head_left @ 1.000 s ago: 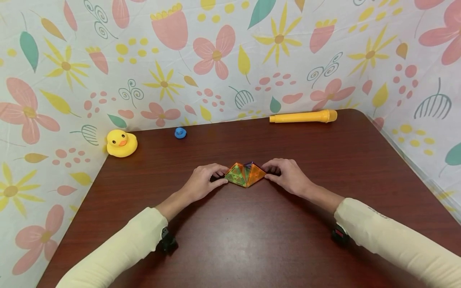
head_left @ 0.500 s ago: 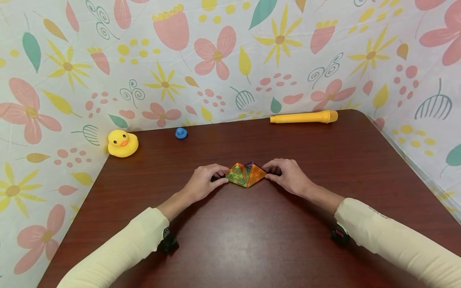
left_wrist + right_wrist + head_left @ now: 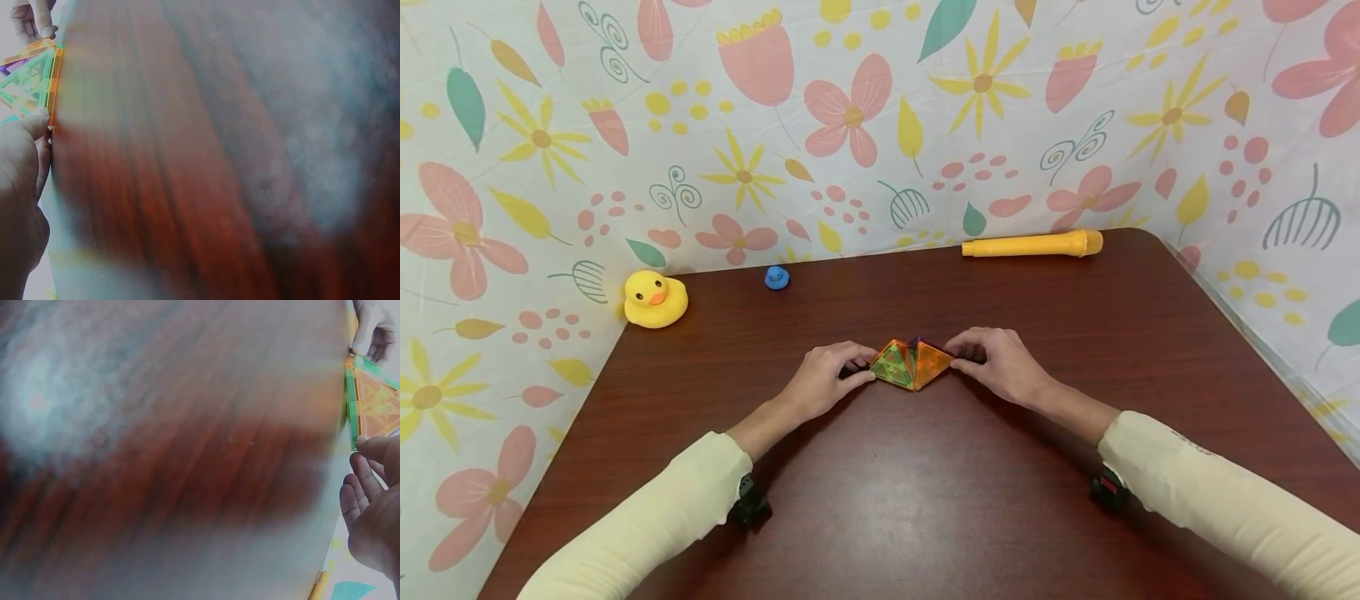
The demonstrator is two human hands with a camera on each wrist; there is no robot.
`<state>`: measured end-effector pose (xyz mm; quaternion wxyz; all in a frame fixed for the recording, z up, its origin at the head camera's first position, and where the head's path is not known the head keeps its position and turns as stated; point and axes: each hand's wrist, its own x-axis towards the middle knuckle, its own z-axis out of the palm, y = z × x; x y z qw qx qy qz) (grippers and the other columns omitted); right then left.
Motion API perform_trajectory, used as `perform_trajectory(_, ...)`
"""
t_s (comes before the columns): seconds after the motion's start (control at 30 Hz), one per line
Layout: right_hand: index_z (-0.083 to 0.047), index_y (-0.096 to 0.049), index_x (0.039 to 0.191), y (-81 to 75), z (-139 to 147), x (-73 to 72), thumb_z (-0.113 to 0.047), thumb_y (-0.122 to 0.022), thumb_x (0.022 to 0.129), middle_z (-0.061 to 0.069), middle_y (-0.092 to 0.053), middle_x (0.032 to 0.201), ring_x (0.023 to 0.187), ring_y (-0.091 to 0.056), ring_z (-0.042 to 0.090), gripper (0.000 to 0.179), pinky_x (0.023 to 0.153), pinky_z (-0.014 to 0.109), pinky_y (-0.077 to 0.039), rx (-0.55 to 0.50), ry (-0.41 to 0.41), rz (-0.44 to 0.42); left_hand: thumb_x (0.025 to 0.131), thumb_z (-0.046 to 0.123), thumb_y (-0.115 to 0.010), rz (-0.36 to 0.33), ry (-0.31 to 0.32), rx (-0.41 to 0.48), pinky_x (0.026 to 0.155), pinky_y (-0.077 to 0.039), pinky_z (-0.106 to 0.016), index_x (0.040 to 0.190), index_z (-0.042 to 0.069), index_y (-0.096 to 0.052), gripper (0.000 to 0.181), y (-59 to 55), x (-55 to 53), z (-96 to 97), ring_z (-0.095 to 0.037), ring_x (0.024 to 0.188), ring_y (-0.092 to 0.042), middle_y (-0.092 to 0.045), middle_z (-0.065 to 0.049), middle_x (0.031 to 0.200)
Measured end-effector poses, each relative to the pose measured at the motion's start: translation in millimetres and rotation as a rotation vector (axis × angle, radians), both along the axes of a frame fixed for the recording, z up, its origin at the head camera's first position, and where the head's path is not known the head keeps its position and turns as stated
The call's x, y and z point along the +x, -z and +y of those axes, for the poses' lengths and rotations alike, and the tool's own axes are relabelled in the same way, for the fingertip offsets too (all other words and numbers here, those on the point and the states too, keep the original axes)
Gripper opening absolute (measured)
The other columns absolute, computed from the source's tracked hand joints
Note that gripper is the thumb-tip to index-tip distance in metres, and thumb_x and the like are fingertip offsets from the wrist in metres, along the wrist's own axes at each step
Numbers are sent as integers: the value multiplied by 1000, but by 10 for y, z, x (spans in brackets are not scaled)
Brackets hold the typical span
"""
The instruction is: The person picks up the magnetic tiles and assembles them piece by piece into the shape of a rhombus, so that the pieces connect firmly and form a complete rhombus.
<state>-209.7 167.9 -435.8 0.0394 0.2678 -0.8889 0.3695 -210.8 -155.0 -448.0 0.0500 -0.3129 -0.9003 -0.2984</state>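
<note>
Translucent triangular magnetic tiles lean together on the brown table (image 3: 865, 483) in the head view. On the left is a green tile (image 3: 891, 368) with orange edging around it; on the right, an orange tile (image 3: 932, 364). A bit of a purple tile (image 3: 929, 342) shows behind. My left hand (image 3: 823, 380) pinches the left corner of the green tile between thumb and fingers. At the opposite corner, my right hand (image 3: 1003, 365) pinches the orange tile. The right wrist view shows a green lower edge (image 3: 352, 409) below that orange tile, with the right thumb on its corner.
A yellow rubber duck (image 3: 656, 300) sits at the back left, with a small blue duck (image 3: 777, 277) to its right. Along the back edge lies a yellow toy microphone (image 3: 1033, 244). Flower-patterned cloth (image 3: 850, 183) hangs behind the table and at both sides.
My right hand has shifted slightly left and away from me. The orange tile's top has swung left, narrowing the gap to the green tile. The left hand has stayed put.
</note>
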Motion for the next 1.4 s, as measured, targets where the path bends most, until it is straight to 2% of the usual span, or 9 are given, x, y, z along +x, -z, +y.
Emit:
perform_trajectory(0.5, -8, -80, 112, -34, -14, 13, -1, -82, 93, 0, -73, 97, 80, -63, 14, 20, 69, 27, -55, 0, -1, 21, 99, 21, -79, 2, 7, -1, 86, -60, -31, 127, 10, -75, 30, -2, 3, -7, -14, 98, -72, -76, -1, 115)
perform_trajectory(0.87, -6, -79, 113, -65, -43, 19, -1, -82, 93, 3, -75, 103, 88, -68, 16, 21, 76, 38, -60, -14, -8, 50, 98, 20, -80, 15, 8, -7, 86, -60, -31, 126, 10, -76, 30, 5, -3, -6, -14, 96, -73, -75, -1, 112)
perform_trajectory(1.2, -6, -78, 113, -132, -101, 31, -3, -82, 93, 4, -75, 105, 90, -68, 17, 21, 81, 42, -61, -30, -12, 63, 98, 20, -81, 29, 11, -13, 84, -60, -30, 125, 10, -76, 29, -8, -6, -2, -13, 95, -72, -75, -1, 109)
perform_trajectory(1.3, -6, -77, 115, -135, -112, 34, -3, -82, 94, 5, -75, 106, 91, -69, 19, 22, 82, 43, -61, -40, -17, 50, 98, 20, -80, 27, 12, -15, 85, -60, -30, 125, 10, -76, 29, -6, -6, -2, -13, 96, -72, -75, -1, 110)
perform_trajectory(1.4, -5, -74, 124, -117, -132, 39, -4, -83, 93, 7, -74, 116, 98, -71, 21, 32, 85, 43, -62, -48, -45, 5, 98, 20, -80, 17, 12, -18, 85, -60, -29, 125, 10, -75, 29, -4, -3, -1, -13, 96, -72, -75, -1, 111)
